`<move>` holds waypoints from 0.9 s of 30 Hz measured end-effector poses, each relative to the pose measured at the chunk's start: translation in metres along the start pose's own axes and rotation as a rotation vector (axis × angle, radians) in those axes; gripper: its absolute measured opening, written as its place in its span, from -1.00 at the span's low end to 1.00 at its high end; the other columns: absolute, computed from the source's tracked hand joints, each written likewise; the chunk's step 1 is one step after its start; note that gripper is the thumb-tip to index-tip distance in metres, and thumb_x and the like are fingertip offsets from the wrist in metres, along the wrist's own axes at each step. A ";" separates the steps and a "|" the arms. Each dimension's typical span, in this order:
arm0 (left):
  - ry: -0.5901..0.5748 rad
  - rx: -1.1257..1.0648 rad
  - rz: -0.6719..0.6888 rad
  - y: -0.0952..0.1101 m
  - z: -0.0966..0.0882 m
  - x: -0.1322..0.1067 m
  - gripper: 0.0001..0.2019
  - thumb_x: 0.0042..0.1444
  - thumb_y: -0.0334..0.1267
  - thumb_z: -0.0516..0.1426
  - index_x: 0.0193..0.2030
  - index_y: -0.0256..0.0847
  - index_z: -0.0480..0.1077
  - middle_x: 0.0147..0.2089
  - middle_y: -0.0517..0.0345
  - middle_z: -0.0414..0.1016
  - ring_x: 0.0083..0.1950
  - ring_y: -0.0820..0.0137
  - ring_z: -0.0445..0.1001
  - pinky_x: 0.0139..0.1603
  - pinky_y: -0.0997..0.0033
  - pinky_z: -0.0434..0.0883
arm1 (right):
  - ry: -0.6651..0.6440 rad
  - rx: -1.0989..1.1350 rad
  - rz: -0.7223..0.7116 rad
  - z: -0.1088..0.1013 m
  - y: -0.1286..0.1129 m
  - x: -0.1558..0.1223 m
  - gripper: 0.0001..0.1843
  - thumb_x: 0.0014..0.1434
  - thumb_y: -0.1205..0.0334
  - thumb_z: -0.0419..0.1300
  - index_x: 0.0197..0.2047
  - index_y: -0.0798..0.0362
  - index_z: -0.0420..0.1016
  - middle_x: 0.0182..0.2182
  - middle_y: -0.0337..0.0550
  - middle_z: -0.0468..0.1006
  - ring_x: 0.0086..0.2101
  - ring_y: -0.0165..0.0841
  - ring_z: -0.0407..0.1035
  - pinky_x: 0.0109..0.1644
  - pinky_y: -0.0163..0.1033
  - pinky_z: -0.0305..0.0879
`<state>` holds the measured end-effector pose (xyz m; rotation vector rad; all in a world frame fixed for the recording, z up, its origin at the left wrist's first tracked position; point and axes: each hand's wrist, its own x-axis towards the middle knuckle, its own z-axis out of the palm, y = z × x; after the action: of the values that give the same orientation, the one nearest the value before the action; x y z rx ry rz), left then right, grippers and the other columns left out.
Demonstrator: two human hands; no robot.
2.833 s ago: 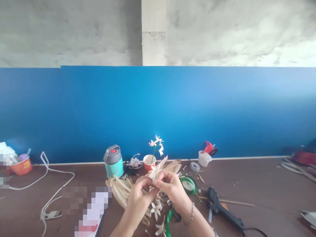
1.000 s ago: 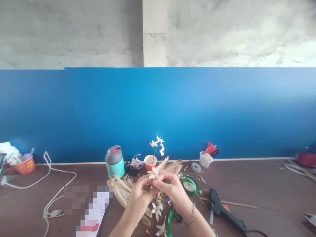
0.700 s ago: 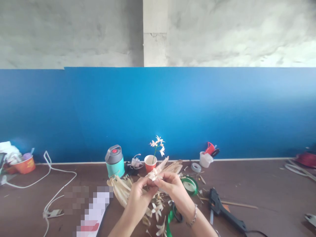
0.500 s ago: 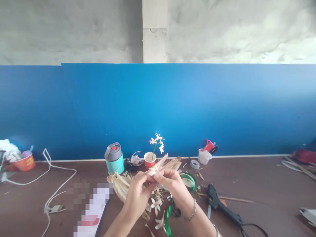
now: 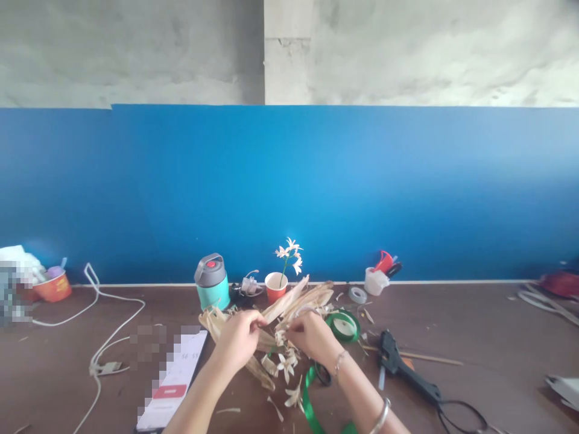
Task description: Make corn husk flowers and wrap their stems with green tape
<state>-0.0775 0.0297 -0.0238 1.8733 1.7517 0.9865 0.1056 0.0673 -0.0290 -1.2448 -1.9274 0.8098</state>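
Note:
My right hand (image 5: 314,334) is pinched closed at a small pale husk flower (image 5: 280,335), its fingertips at the petals; a bit of green shows below. My left hand (image 5: 242,337) is apart from it, fingers curled together beside the long dried corn husks (image 5: 284,301); what is between the fingertips is hidden. Below the hands lie a white petalled flower (image 5: 286,366) and another pale flower (image 5: 294,396). More husk (image 5: 260,371) sticks out under my left hand. Behind, a paper cup (image 5: 276,289) holds a green stem with several pale blossoms (image 5: 289,248).
Right of my hands lie a green ribbon roll (image 5: 344,325), a black glue gun (image 5: 404,367) and a thin stick (image 5: 434,358). A phone (image 5: 174,380) lies left. Behind stand a teal flask (image 5: 213,289), a tape roll (image 5: 357,295) and a white tub (image 5: 375,282). White cable (image 5: 118,331) trails left.
My hands were together at a pale flower above the pile. Now they are apart; the left has drawn leftward, and the right sits lower by the loose flowers. The view has tilted slightly.

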 end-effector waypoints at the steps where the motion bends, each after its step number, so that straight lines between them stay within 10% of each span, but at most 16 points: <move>1: -0.017 0.002 -0.003 -0.003 0.001 0.000 -0.74 -0.13 -0.48 0.07 -0.40 -0.12 0.54 -0.44 0.12 0.56 -0.35 0.25 0.48 -0.28 0.35 0.28 | -0.012 -0.049 -0.006 0.003 0.001 -0.001 -0.64 -0.19 0.41 0.23 -0.89 0.07 0.27 -0.87 -0.36 0.16 -0.69 -0.50 0.02 -0.53 -0.31 -0.08; 10: -0.031 -0.034 -0.001 0.003 0.002 0.000 -0.74 -0.13 -0.46 0.07 -0.37 -0.16 0.55 -0.43 0.08 0.59 -0.36 0.21 0.52 -0.32 0.33 0.32 | 0.058 -0.338 -0.060 0.002 0.005 0.007 -0.67 0.12 0.41 0.00 -0.12 0.12 0.51 -0.19 0.05 0.56 -0.15 -0.19 0.36 -0.06 -0.21 0.15; 18: 0.011 -0.048 0.064 0.007 -0.001 0.001 -0.74 0.06 -0.39 -0.04 -0.32 -0.15 0.48 -0.23 0.06 0.57 -0.17 0.25 0.50 -0.14 0.34 0.34 | -0.163 -0.560 0.060 -0.004 0.003 -0.003 -0.77 0.00 0.39 0.09 -0.56 0.15 0.56 -0.50 0.10 0.59 -0.41 -0.20 0.47 -0.35 -0.26 0.22; 27: -0.067 -0.007 0.037 0.004 0.007 0.000 -0.72 0.12 -0.38 -0.08 -0.25 -0.15 0.46 -0.23 0.09 0.59 -0.19 0.28 0.51 -0.15 0.36 0.34 | -0.284 -0.612 0.122 0.009 0.003 -0.003 -0.77 0.02 0.34 0.08 -0.42 0.15 0.58 -0.41 0.06 0.62 -0.32 -0.21 0.49 -0.31 -0.30 0.26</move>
<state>-0.0697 0.0300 -0.0258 1.9184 1.6795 0.9307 0.1006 0.0645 -0.0366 -1.6849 -2.4594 0.4801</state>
